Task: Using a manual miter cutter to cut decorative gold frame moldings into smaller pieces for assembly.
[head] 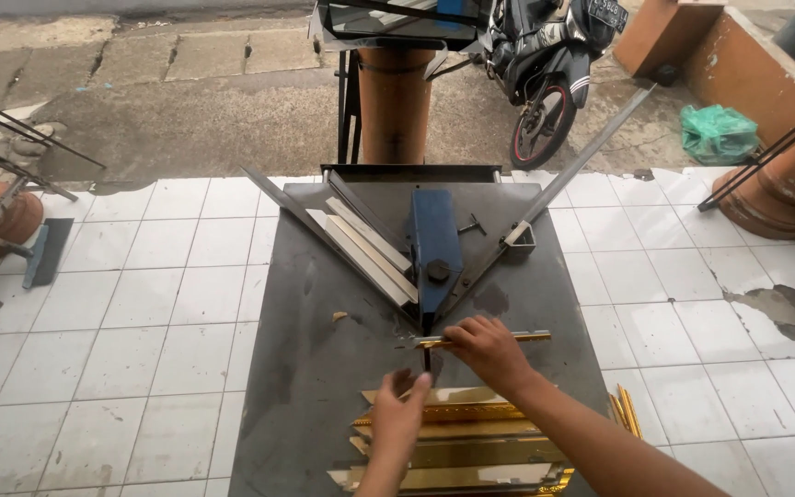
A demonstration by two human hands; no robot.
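Gold moulding strip (499, 339) gripped by right hand (488, 350) on table (305, 368), at 6 o'clock of blue cutter (434, 253). Left hand (399, 414) open, fingers extended, over gold moulding stack (453, 442).

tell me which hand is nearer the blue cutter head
Right. The right hand lies on the gold moulding strip just below the blue cutter head; the left hand hangs lower, over the gold moulding stack.

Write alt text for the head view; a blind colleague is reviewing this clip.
A person's right hand presses a gold moulding strip on a dark metal table, at the tip of a blue V-shaped cutter. The left hand hovers over a stack of gold strips at the near edge. A parked motorbike stands beyond, on concrete.
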